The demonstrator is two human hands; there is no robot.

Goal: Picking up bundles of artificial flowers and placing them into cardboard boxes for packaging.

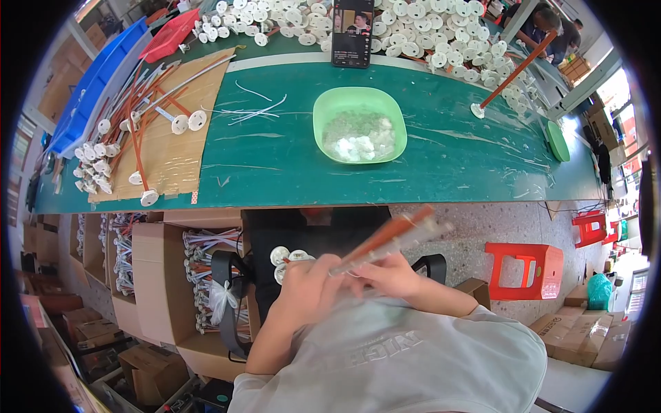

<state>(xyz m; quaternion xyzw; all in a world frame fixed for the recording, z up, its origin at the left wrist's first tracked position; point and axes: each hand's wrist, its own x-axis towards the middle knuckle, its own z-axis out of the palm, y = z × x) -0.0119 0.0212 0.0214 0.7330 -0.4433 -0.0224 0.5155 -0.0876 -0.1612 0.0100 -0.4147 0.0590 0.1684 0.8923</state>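
Observation:
A bundle of orange and whitish rods (pixel 392 232) slants over my lap, blurred at its upper right end. My left hand (pixel 312 281) is closed around the bundle near its lower left end. Beyond that hand, several white round discs (pixel 279 255) stick out at the rods' ends. My right hand (pixel 388 276) is right against the bundle's underside, fingers curled. Blur and overlap hide what its fingertips hold. A thin white strand (pixel 356 275) shows between the two hands. Ahead on the green table, a light green bowl (pixel 321 121) contains small clear and white pieces.
White thin strips (pixel 258 114) and a cardboard sheet (pixel 170 155) with disc-ended rods lie left on the table. A phone (pixel 352 57) stands before piled white discs (pixel 413 26). Open cartons (pixel 155 279) flank me on the left; a red stool (pixel 550 271) is at right.

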